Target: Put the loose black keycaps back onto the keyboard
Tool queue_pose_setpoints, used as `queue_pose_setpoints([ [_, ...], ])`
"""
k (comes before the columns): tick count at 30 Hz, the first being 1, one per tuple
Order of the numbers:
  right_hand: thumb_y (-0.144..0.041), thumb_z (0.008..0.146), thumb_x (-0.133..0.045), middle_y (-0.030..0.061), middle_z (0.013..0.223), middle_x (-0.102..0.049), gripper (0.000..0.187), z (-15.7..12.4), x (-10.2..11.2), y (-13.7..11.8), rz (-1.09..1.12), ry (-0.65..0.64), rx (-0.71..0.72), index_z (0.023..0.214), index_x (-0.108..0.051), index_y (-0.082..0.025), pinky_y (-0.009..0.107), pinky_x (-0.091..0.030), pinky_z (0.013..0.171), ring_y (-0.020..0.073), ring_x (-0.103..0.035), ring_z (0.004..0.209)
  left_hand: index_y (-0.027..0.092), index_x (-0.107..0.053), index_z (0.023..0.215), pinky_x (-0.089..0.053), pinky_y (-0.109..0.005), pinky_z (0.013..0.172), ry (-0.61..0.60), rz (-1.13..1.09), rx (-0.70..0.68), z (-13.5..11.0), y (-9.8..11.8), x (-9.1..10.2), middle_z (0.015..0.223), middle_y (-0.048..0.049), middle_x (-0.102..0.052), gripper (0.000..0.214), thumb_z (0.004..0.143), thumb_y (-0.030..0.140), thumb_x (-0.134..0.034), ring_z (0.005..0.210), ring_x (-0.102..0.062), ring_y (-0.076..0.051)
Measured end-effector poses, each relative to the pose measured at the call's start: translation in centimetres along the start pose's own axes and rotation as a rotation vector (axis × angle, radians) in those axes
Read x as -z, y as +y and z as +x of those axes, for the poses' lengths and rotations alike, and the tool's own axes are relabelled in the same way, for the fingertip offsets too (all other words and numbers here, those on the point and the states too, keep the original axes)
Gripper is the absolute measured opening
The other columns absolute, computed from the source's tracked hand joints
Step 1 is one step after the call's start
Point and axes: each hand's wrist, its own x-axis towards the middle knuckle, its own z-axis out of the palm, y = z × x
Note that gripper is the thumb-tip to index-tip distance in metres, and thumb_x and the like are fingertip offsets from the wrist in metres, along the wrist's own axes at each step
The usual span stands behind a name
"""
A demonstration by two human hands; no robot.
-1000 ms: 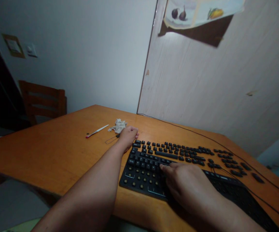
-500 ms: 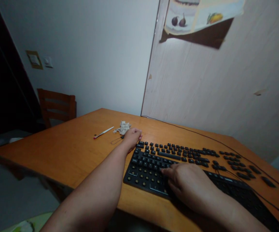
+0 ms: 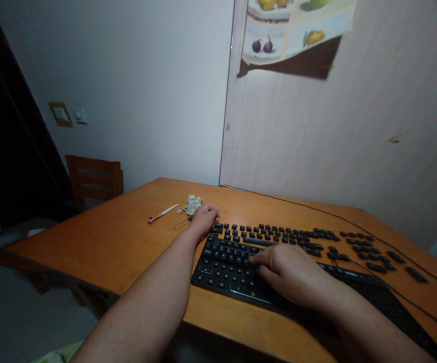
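A black keyboard (image 3: 218, 282) lies along the front of the wooden table, its upper rows on the left fitted with keys and its lower rows showing bare key posts. My right hand (image 3: 290, 272) is over it, index fingertip touching a key in the lowest fitted row, the thumb apart from it and the other fingers mostly hidden. Past the keyboard's far left corner, my left hand (image 3: 205, 220) rests with curled fingers beside loose black keycaps (image 3: 267, 233). Whatever is in those fingers, if anything, is hidden. A crumpled grey-white tissue (image 3: 192, 204) lies just behind that hand.
A white toothbrush-like stick (image 3: 163, 214) and a thin wire loop (image 3: 181, 225) lie left of my left hand. A black cable (image 3: 297, 204) crosses the back of the table (image 3: 120, 237). At the far left stands a wooden chair (image 3: 95, 179). Wall and panel border the table's back.
The camera view has tilted and shifted slightly. My right index finger stays at the same fitted row, with the hand turned a little. My left hand remains by the tissue.
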Motion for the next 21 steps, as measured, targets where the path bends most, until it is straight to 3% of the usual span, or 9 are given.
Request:
queue_pose_setpoints([
  [8,-0.019,0.081,-0.047,0.0006,0.091,-0.077,0.034,0.12,-0.51,-0.42,-0.014,-0.048,0.021,0.091,-0.078,-0.03,0.033,-0.051,0.075,0.0245,-0.071,0.086,0.016,-0.055,0.074,-0.04,-0.021,0.055,-0.004,-0.027,0.015,-0.2,0.21,0.02,0.065,-0.0026,-0.064,0.017,0.077,0.031,-0.064,0.054,-0.055,-0.011],
  [16,-0.02,0.081,-0.047,-0.0012,0.104,-0.076,0.039,0.15,-0.12,0.18,0.068,-0.015,0.005,0.104,-0.077,-0.033,0.036,-0.05,0.086,0.024,-0.07,0.097,0.017,-0.055,0.075,-0.041,-0.022,0.056,-0.001,-0.041,0.039,-0.59,0.52,-0.02,0.065,-0.002,-0.064,0.018,0.076,0.032,-0.065,0.055,-0.056,-0.011],
  [21,-0.02,0.081,-0.046,-0.0013,0.1,-0.076,0.039,0.23,-0.18,0.02,0.077,-0.051,0.028,0.1,-0.078,-0.032,0.035,-0.053,0.081,0.0242,-0.071,0.092,0.017,-0.055,0.074,-0.04,-0.021,0.055,-0.005,-0.015,0.027,-0.67,0.63,0.04,0.063,-0.0017,-0.063,0.019,0.075,0.033,-0.065,0.055,-0.056,-0.011],
])
